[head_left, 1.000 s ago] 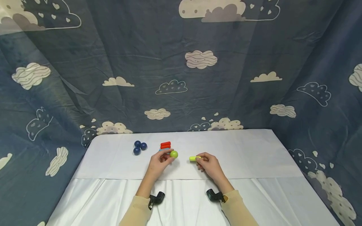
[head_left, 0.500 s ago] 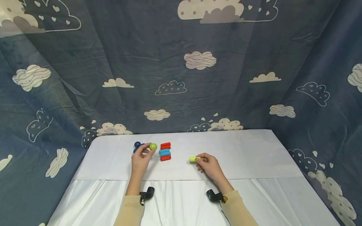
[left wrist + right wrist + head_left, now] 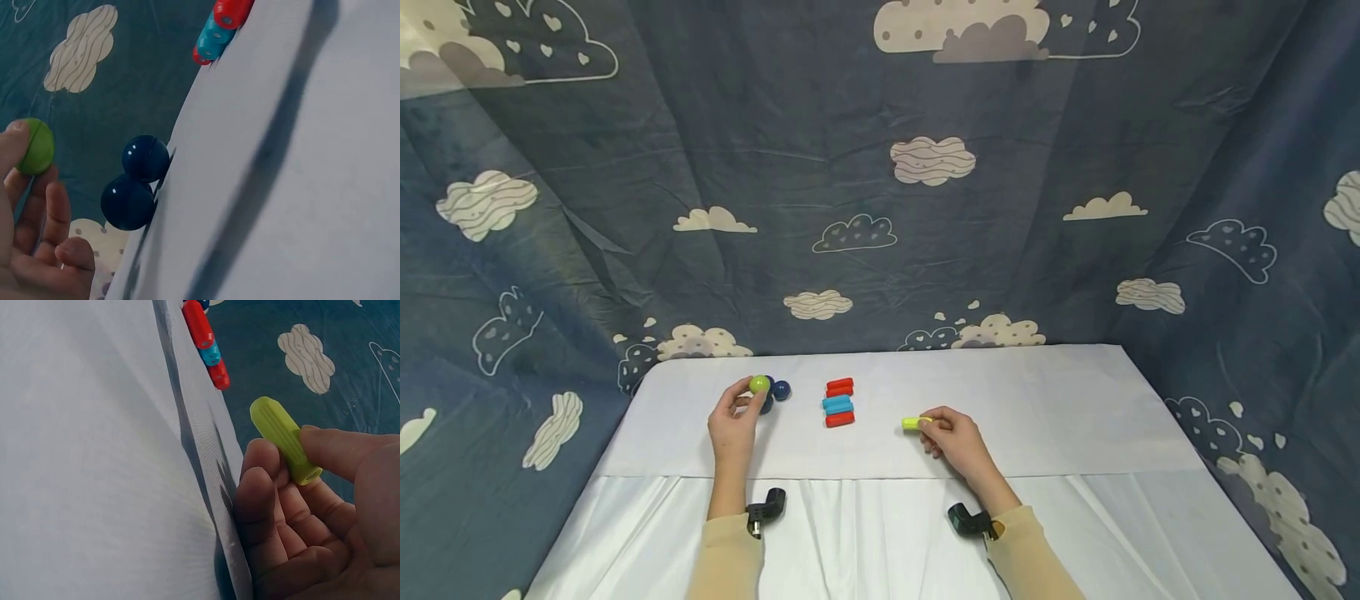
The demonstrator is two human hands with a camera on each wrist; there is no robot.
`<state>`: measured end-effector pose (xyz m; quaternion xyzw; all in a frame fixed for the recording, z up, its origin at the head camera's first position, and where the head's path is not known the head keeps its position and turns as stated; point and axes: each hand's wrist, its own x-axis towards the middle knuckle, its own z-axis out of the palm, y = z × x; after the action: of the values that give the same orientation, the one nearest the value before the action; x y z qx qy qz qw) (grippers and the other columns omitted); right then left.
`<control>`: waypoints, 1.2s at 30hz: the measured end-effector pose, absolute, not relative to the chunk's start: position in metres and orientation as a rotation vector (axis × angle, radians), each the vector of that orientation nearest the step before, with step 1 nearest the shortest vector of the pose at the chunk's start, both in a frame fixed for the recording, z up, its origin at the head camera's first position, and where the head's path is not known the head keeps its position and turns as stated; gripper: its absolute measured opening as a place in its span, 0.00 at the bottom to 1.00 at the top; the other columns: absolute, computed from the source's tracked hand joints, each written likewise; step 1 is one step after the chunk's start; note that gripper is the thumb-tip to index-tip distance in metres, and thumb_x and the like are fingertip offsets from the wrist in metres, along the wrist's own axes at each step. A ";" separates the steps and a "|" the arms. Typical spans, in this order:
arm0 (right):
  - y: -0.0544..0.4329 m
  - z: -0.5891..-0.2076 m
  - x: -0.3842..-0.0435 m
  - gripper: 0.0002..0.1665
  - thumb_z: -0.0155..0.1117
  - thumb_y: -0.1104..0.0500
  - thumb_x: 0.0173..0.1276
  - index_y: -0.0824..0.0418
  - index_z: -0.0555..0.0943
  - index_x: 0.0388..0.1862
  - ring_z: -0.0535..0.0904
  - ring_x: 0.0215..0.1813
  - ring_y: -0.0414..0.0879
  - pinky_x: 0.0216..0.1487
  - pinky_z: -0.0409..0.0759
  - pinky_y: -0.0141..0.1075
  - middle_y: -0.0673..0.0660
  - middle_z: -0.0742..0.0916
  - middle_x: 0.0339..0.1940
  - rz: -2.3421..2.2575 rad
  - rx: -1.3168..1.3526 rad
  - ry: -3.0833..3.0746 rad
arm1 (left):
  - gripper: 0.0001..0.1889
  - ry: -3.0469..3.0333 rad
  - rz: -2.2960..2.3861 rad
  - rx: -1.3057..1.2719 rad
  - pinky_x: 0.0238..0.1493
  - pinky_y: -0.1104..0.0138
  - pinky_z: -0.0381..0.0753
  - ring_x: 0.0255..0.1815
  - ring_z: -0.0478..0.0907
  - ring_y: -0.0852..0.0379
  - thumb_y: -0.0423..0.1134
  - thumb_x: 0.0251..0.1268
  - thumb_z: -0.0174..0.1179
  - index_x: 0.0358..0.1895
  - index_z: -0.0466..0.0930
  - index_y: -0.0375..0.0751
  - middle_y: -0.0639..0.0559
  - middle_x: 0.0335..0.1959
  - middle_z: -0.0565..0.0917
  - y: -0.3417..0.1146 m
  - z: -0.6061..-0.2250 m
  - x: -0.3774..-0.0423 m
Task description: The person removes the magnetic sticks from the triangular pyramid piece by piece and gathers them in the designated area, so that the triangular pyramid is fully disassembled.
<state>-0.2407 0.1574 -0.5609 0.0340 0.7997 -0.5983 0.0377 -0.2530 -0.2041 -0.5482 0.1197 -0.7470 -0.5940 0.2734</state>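
Observation:
My left hand point(image 3: 733, 425) pinches a shiny green ball point(image 3: 760, 384) between thumb and fingers, held above the table beside the dark blue balls point(image 3: 782, 390). In the left wrist view the green ball point(image 3: 39, 147) is apart from two blue balls point(image 3: 127, 202). My right hand point(image 3: 955, 437) pinches a short yellow-green ribbed rod point(image 3: 912, 422) by one end. The right wrist view shows this rod point(image 3: 284, 440) between thumb and fingers, tilted, with a small hole in its near end.
Between the hands lie several short rods in a column: red rods point(image 3: 839, 419) and light blue ones point(image 3: 837, 402). A white cloth point(image 3: 1037, 408) covers the table. A dark curtain with clouds point(image 3: 985, 250) hangs behind it.
My left hand has carried the green ball leftward, from beside the rods to the blue balls, uncovering the rods. My right hand and its yellow-green rod have stayed in place.

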 end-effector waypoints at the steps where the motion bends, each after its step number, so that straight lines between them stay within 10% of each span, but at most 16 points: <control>1: 0.158 -0.561 -0.241 0.11 0.68 0.60 0.76 0.65 0.85 0.52 0.82 0.28 0.44 0.28 0.81 0.30 0.57 0.90 0.32 -1.838 0.104 2.450 | 0.18 -2.006 -1.597 0.343 0.37 0.82 0.73 0.40 0.76 0.70 0.38 0.69 0.71 0.60 0.86 0.39 0.41 0.57 0.88 -0.206 -0.550 -0.254; 15: 0.158 -0.564 -0.240 0.12 0.68 0.60 0.76 0.64 0.85 0.52 0.81 0.28 0.44 0.28 0.81 0.30 0.57 0.90 0.31 -1.847 0.097 2.435 | 0.21 -2.196 -1.388 0.612 0.63 0.46 0.70 0.55 0.79 0.38 0.38 0.72 0.67 0.64 0.82 0.35 0.33 0.56 0.88 -0.215 -0.565 -0.255; 36: 0.156 -0.560 -0.240 0.11 0.68 0.60 0.76 0.65 0.85 0.52 0.81 0.27 0.44 0.27 0.80 0.30 0.57 0.89 0.31 -1.842 0.089 2.448 | 0.22 -2.366 -1.306 0.583 0.67 0.44 0.71 0.59 0.79 0.38 0.39 0.69 0.69 0.64 0.83 0.36 0.35 0.58 0.88 -0.212 -0.563 -0.256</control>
<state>-0.2400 0.1564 -0.5603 0.0289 0.7981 -0.6006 0.0385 -0.2564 -0.2124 -0.5626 0.2070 -0.8407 -0.4640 0.1873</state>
